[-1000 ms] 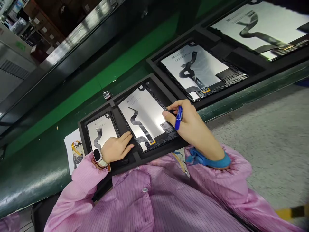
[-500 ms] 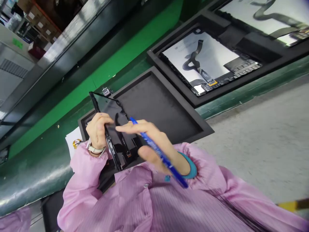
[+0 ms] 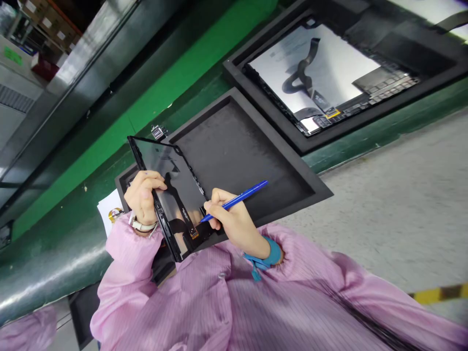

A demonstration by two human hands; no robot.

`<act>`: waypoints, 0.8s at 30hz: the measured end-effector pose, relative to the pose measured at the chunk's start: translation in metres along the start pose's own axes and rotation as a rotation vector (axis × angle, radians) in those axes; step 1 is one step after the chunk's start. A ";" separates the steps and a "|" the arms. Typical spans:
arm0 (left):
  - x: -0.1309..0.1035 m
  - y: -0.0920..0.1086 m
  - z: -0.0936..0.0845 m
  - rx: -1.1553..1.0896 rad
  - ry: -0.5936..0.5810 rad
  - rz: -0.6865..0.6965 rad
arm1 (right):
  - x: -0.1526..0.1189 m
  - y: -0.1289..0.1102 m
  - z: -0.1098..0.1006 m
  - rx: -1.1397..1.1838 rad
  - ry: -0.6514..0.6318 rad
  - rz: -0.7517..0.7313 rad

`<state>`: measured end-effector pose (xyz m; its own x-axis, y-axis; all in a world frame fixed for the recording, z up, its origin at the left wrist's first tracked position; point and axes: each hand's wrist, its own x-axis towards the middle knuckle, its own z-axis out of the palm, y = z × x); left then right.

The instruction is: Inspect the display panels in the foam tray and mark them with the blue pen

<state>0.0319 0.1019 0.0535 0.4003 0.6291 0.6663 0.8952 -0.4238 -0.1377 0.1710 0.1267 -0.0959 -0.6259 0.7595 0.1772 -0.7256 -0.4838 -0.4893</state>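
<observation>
The left hand (image 3: 143, 194) grips the left long edge of a tablet panel (image 3: 171, 187), fingers curled over the rim, and holds it lifted and tilted above the near-left corner of an open black foam tray (image 3: 278, 183). The panel's long axis runs from its far-left corner down toward the person's chest, its dark inner face turned to the camera, with a black ribbon cable (image 3: 175, 200) running along it to a small orange-edged connector near the lower end.

The right hand (image 3: 228, 219) is closed in a writing pinch on a blue pen (image 3: 236, 200). The pen's tip touches, or nearly touches, the panel's lower right area, just right of the cable; its shaft points up and right, away over the tray. So the right hand sits at the panel's near-right edge, the left hand across from it on the opposite edge.

A second tray (image 3: 256, 92), well apart at the far right on the green conveyor (image 3: 204, 58), holds another panel face open.
</observation>
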 end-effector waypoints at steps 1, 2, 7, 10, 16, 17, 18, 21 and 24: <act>0.000 0.001 0.000 0.006 -0.003 -0.003 | 0.000 -0.001 0.000 -0.014 -0.006 0.000; 0.000 0.001 0.000 0.011 -0.005 -0.006 | 0.000 -0.002 0.000 -0.025 -0.010 -0.002; 0.002 0.005 0.000 0.014 -0.010 -0.022 | -0.001 -0.006 0.000 -0.081 -0.009 -0.020; 0.003 0.005 0.001 0.015 0.005 -0.032 | -0.001 -0.006 0.000 -0.100 -0.019 -0.038; 0.003 0.005 0.004 -0.038 0.026 -0.010 | -0.002 0.003 -0.001 0.012 0.163 -0.162; 0.003 0.005 0.005 -0.045 0.026 -0.003 | -0.002 0.004 -0.003 0.043 0.241 -0.229; 0.004 0.006 0.006 -0.052 0.022 0.004 | -0.002 0.004 -0.005 0.065 0.304 -0.299; 0.015 0.009 0.016 -0.089 -0.041 0.037 | -0.003 -0.004 -0.014 0.086 0.438 -0.493; 0.036 0.017 0.039 -0.105 -0.171 0.100 | -0.004 -0.017 -0.027 0.093 0.573 -0.678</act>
<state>0.0690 0.1429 0.0466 0.5211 0.6785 0.5178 0.8279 -0.5493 -0.1134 0.1939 0.1436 -0.1108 0.1674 0.9839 -0.0631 -0.9238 0.1342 -0.3585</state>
